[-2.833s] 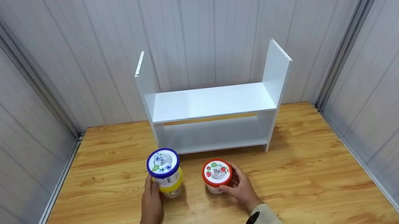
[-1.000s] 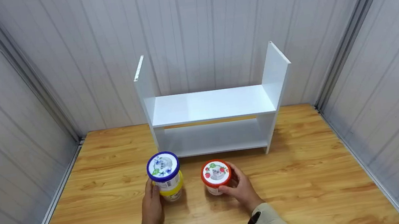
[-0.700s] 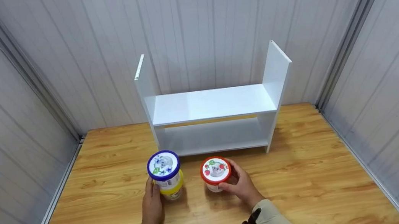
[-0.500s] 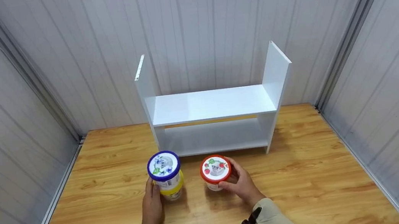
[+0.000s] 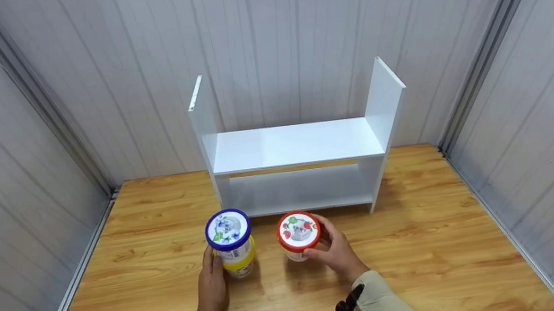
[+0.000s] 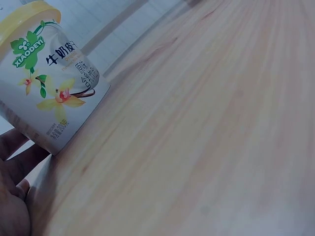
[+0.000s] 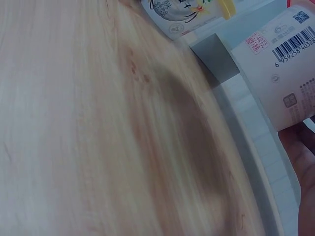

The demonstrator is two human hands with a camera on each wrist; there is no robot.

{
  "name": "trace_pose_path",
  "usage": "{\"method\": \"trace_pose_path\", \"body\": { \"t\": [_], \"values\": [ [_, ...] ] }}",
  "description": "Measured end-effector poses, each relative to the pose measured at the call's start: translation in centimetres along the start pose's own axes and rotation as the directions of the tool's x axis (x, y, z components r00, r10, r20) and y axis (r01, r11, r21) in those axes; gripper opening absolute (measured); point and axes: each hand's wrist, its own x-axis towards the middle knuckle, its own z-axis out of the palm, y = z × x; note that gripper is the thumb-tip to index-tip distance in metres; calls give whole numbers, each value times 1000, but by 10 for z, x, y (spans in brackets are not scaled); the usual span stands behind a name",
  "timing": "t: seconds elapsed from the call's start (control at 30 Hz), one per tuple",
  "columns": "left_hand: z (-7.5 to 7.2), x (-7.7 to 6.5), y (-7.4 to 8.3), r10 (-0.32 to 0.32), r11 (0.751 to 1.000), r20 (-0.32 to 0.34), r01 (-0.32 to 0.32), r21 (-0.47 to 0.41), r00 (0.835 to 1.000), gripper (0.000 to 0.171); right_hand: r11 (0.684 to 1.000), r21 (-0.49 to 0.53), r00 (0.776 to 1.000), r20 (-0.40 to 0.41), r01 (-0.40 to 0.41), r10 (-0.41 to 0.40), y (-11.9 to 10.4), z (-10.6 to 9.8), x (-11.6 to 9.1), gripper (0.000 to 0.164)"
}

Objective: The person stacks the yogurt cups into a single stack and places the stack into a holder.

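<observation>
Two paper tubs stand stacked in front of a white shelf: a blue-lidded tub [image 5: 227, 230] on top of a yellow-lidded tub [image 6: 51, 78]. My left hand [image 5: 210, 284] holds the lower tub from its left side, and some of its fingers pass behind it, near the base in the left wrist view. To the right, my right hand [image 5: 341, 254] grips a red-lidded tub [image 5: 298, 232], thumb in front and fingers round the far side. That tub is off the table, with a shadow beneath it in the right wrist view, its barcode side [image 7: 290, 64] facing the camera.
The white two-level shelf [image 5: 297, 145] with tall side panels stands behind the tubs, close to the back wall. A wood-grain table [image 5: 427, 242] runs under everything, with pale panel walls [image 5: 530, 90] on three sides.
My right hand has lifted the red-lidded tub from the table and moved it slightly toward the shelf. The left hand and the stacked tubs have stayed in place.
</observation>
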Motion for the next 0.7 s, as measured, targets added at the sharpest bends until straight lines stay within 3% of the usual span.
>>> {"method": "trace_pose_path", "body": {
  "t": [0.7],
  "values": [
    [-2, 2, -4, -29, 1000, 16, 29, 6, 999, 59, 1000, -8, 1000, 16, 23, -23, -24, 1, 9, 94]
  ]
}}
